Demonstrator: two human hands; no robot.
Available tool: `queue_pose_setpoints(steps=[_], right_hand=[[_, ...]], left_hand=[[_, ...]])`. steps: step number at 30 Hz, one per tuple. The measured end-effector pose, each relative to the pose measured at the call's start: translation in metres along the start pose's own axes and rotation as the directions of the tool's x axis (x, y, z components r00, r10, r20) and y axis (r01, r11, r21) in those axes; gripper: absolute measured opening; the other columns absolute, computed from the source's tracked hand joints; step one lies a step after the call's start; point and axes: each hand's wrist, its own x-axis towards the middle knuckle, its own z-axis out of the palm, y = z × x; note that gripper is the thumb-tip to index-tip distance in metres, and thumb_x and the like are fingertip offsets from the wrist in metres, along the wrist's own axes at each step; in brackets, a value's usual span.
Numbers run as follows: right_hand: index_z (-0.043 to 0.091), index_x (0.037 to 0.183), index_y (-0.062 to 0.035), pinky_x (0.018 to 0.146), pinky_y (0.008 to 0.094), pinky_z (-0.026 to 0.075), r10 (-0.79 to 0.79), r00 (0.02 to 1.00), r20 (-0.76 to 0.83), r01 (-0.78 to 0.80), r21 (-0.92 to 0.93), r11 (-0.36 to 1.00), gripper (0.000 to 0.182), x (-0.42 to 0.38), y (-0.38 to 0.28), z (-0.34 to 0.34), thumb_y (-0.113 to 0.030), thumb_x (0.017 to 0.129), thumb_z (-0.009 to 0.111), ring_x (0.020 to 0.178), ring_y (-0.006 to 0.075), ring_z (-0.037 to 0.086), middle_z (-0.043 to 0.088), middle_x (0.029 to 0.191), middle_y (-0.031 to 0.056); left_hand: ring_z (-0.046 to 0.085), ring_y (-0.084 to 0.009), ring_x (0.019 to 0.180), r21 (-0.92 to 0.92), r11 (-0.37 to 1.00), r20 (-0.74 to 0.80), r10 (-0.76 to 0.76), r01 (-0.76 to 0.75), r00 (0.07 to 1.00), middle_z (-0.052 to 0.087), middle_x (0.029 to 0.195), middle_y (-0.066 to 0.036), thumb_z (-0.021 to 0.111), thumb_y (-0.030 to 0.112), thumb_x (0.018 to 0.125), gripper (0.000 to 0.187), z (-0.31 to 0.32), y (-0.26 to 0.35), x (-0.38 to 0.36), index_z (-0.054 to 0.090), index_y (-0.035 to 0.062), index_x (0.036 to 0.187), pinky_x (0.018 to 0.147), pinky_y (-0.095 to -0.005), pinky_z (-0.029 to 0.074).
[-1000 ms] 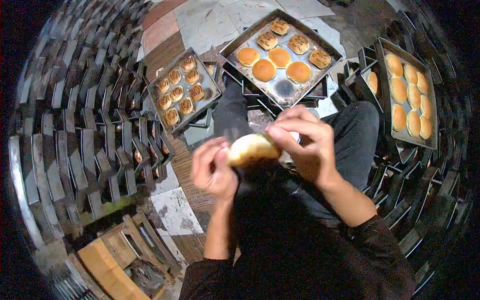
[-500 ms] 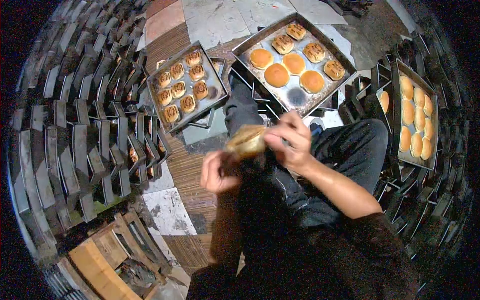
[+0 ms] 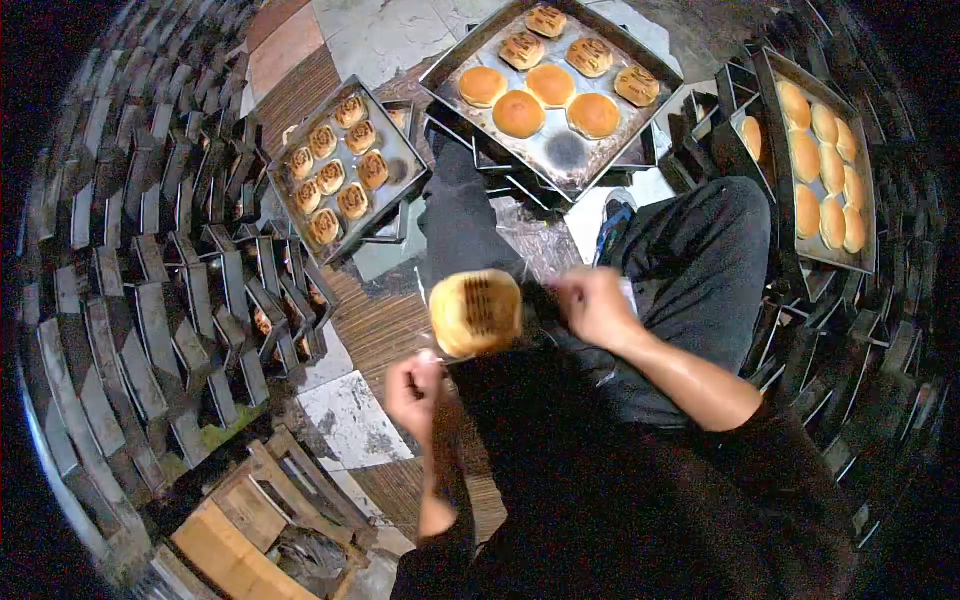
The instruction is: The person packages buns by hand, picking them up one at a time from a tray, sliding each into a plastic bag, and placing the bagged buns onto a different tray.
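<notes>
Turning the bun [image 3: 477, 313] seems in hand, between the curled left hand [image 3: 412, 390] and the blurred right hand [image 3: 592, 306], whose pinches I cannot tell, off the middle tray's [image 3: 563, 177] near corner; a steady edge grip seems called for.

The left hand [image 3: 415, 388] sits left and below the frame's centre, fingers curled, thumb uppermost, left forearm [image 3: 438, 475] steep beneath. Right of centre I see the right hand [image 3: 597, 303], curled but too blurred to judge its grip; the right forearm [image 3: 690, 378] slants toward lower right.
</notes>
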Motion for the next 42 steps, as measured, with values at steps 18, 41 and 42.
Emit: queue_pose_setpoints(steps=[18, 41, 42], right_hand=[[0.057, 0.113, 0.0007, 0.052, 0.0336, 0.054, 0.429, 0.903, -0.025, -0.314, 0.642, 0.699, 0.048, 0.161, 0.083, -0.048, -0.033, 0.084, 0.073, 0.055, 0.021, 0.063, 0.067, 0.094, 0.0154], [0.073, 0.094, -0.0011, 0.067, 0.0269, 0.048, -0.026, 0.771, -0.637, 0.25, 0.265, 0.931, 0.011, -0.012, 0.002, -0.129, -0.007, 0.087, 0.066, 0.073, 0.0152, 0.062, 0.067, 0.079, 0.0096], [0.073, 0.093, -0.0008, 0.067, 0.0265, 0.048, 0.059, 0.811, -0.583, 0.216, 0.391, 0.895, 0.011, -0.008, 0.0, -0.127, -0.007, 0.088, 0.066, 0.074, 0.0143, 0.062, 0.068, 0.08, 0.0092]], left_hand=[[0.059, -0.0249, 0.085, -0.158, 0.987, 0.389, 0.083, -0.023, 0.917, 0.061, 0.098, -0.011, 0.064, 0.024, 0.088, 0.03, 0.123, 0.089, 0.066, 0.058, 0.0032, 0.109, 0.08, -0.0343, 0.048], [0.063, -0.0133, 0.08, -0.481, 0.808, 0.697, 0.118, 0.34, 0.707, 0.069, 0.095, -0.007, 0.069, 0.013, 0.088, 0.021, 0.158, 0.072, 0.039, 0.067, 0.0011, 0.106, 0.073, -0.0249, 0.049], [0.061, -0.0106, 0.077, -0.59, 0.625, 0.655, 0.001, 0.511, 0.756, 0.068, 0.093, -0.005, 0.068, 0.013, 0.089, 0.018, 0.154, 0.084, 0.045, 0.067, 0.0011, 0.103, 0.07, -0.0231, 0.048]])
